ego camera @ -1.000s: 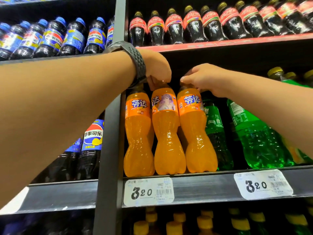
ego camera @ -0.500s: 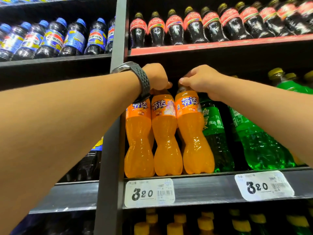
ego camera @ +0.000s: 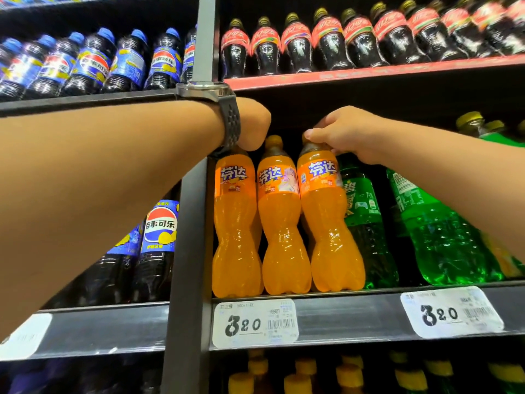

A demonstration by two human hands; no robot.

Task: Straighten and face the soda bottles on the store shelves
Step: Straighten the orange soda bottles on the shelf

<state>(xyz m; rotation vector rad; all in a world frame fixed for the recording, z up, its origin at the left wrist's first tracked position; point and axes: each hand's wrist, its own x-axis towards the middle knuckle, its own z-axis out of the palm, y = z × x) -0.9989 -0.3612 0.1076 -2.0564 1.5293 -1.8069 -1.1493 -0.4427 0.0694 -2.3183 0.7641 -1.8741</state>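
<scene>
Three orange soda bottles stand side by side at the front of the middle shelf (ego camera: 341,317). My left hand (ego camera: 252,123), with a dark watch on its wrist, closes over the top of the left orange bottle (ego camera: 234,223) and hides its cap. The middle orange bottle (ego camera: 279,223) stands free with its cap showing. My right hand (ego camera: 345,135) pinches the neck and cap of the right orange bottle (ego camera: 326,217). All three labels show their logo to the front.
Green soda bottles (ego camera: 366,223) stand right of the orange ones, under my right forearm. Cola bottles (ego camera: 326,44) line the red shelf above. Blue-labelled cola bottles (ego camera: 160,231) fill the left bay behind a grey upright (ego camera: 189,280). Price tags (ego camera: 255,322) hang on the shelf edge.
My left hand has let go of the middle orange bottle and shifted left onto the left one. The middle bottle's label has turned more to the front. My right hand kept its grip.
</scene>
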